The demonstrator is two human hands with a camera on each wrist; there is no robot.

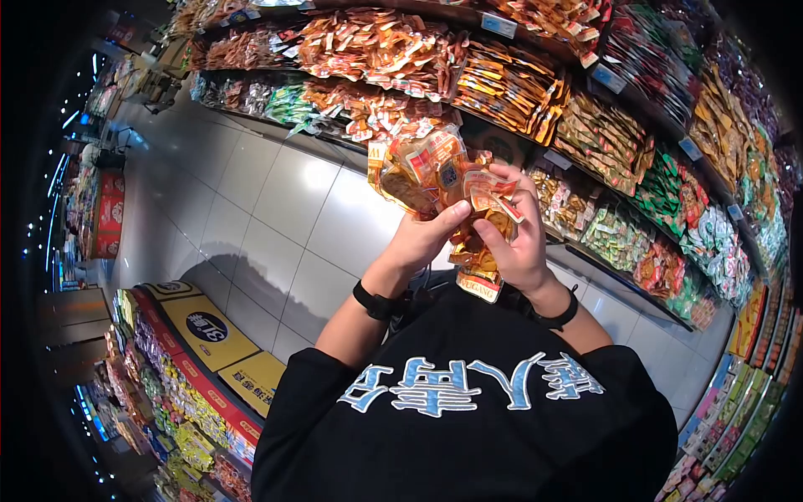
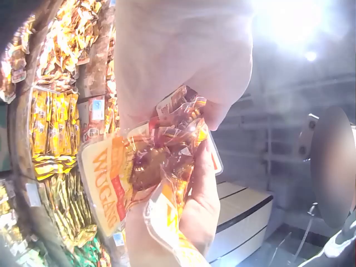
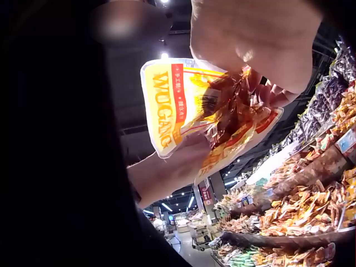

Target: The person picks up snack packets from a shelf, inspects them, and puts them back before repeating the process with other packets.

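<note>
In the head view, both hands grip a bunch of glossy snack packets (image 1: 435, 159) in front of the black shirt. My left hand (image 1: 418, 241) holds the bunch from the left, its thumb lying across the packets. From the other side my right hand (image 1: 520, 251) holds them, thumb against the lower packets. One packet (image 1: 477, 286) lettered WUGANG hangs below the hands. In the right wrist view a WUGANG packet (image 3: 167, 105) shows a white edge and an orange-and-red label. Brown food fills the clear packet (image 2: 150, 167) in the left wrist view. The hands partly hide the bunch.
Tiered shelves (image 1: 376, 50) heaped with wrapped snacks curve along the far side and right. Pale floor tiles (image 1: 276, 226) lie between them and a yellow-and-red display stand (image 1: 209, 330) at lower left. Price tags (image 1: 499, 25) line the shelf edges.
</note>
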